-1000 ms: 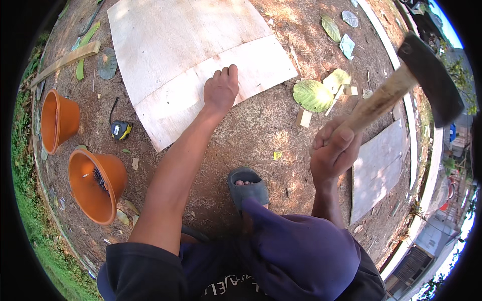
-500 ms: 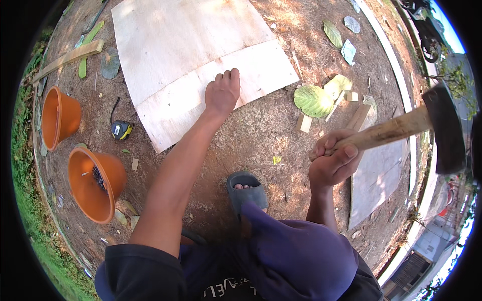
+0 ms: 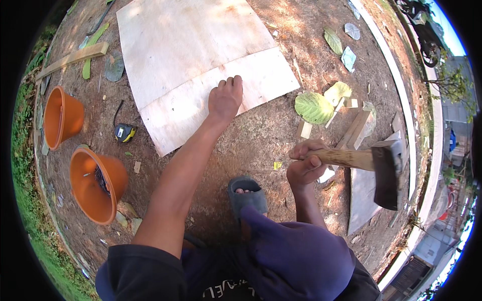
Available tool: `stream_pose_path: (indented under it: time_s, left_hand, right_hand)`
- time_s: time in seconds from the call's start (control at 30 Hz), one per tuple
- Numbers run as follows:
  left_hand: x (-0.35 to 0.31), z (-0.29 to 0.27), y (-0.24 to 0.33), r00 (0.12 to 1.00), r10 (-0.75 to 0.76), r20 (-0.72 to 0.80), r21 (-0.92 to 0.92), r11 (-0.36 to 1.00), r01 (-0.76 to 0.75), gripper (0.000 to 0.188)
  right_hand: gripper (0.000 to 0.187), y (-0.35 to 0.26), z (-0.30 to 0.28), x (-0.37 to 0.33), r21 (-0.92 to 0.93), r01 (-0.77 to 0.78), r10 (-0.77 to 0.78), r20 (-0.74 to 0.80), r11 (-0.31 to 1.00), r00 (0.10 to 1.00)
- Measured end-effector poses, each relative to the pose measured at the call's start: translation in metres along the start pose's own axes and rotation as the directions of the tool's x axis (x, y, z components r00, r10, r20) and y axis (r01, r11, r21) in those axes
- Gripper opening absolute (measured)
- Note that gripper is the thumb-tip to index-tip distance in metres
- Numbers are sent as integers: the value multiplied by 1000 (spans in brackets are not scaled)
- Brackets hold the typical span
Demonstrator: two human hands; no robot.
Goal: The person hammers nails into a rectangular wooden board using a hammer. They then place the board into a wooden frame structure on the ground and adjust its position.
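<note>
A pale plywood sheet [image 3: 175, 45] lies on the ground ahead of me, with a narrower strip and a seam along its near side. My left hand [image 3: 225, 100] rests on that strip near its close edge, fingers curled together. Whatever they may pinch is hidden. Off to the right, my right hand [image 3: 306, 164] is wrapped round the end of the wooden handle of a hatchet [image 3: 351, 158]. Its dark, broad head is raised in the air, apart from the plywood.
Two orange buckets [image 3: 116, 175] stand at the left, the nearer one holding small dark pieces that look like nails. A tape measure [image 3: 124, 133] lies beside them. Wood offcuts [image 3: 304, 129], large leaves [image 3: 314, 108] and a grey board [image 3: 362, 200] lie at the right.
My right hand has moved left and slightly up, bringing the hatchet closer to me with its head lower. The left hand keeps its place on the plywood; the view has shifted slightly.
</note>
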State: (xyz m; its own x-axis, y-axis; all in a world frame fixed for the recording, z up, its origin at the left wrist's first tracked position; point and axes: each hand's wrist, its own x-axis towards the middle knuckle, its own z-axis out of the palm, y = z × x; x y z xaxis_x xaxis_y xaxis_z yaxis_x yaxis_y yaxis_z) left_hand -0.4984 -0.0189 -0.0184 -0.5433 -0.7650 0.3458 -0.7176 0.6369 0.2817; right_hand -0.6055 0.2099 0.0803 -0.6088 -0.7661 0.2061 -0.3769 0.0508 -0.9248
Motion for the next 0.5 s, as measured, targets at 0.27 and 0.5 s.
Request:
stream_pose_path:
  time_s: [0.27, 0.5]
  left_hand:
    - [-9, 6, -4, 999, -22, 27, -12, 1000, 22, 15]
    - [4, -17, -1, 960, -259, 102, -398, 874, 279, 17]
  right_hand:
    - [33, 24, 8, 12, -543, -208, 266, 29, 814, 964]
    - [30, 23, 12, -2, -480, -111, 127, 2, 870, 992]
